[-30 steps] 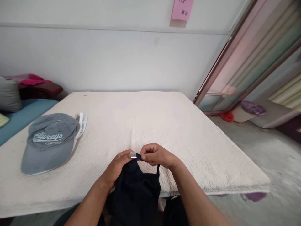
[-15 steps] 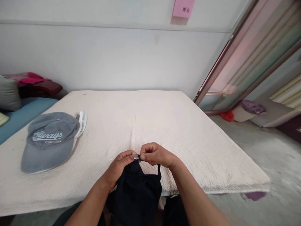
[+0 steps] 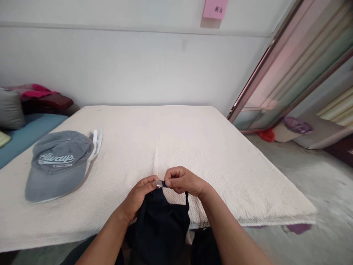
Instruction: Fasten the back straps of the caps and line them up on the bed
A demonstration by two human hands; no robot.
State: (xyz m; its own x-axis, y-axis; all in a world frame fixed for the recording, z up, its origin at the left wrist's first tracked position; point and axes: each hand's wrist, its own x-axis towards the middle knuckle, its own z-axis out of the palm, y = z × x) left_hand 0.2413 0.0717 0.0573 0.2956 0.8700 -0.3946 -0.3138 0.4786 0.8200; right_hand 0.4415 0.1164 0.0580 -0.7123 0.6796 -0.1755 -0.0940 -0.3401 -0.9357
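Note:
A dark navy cap (image 3: 162,232) hangs at the near edge of the table, its back opening and strap facing up. My left hand (image 3: 139,195) is closed on the strap's metal buckle (image 3: 159,183), with the thumb against it. Just to the right, my right hand (image 3: 183,181) pinches the dark strap (image 3: 164,184) between thumb and forefinger. The cap's lower part is dim and runs down toward the lap. On the left of the table lies a grey cap (image 3: 62,158) with white lettering, on top of a paler cap whose white straps (image 3: 96,143) stick out.
A cream textured cloth covers the table (image 3: 187,132). Behind it stands a white wall (image 3: 124,66) with a pink note (image 3: 215,9). A blue seat with cushions (image 3: 11,110) is at the left. At the right are a sliding door (image 3: 275,70) and a lined bin (image 3: 286,134).

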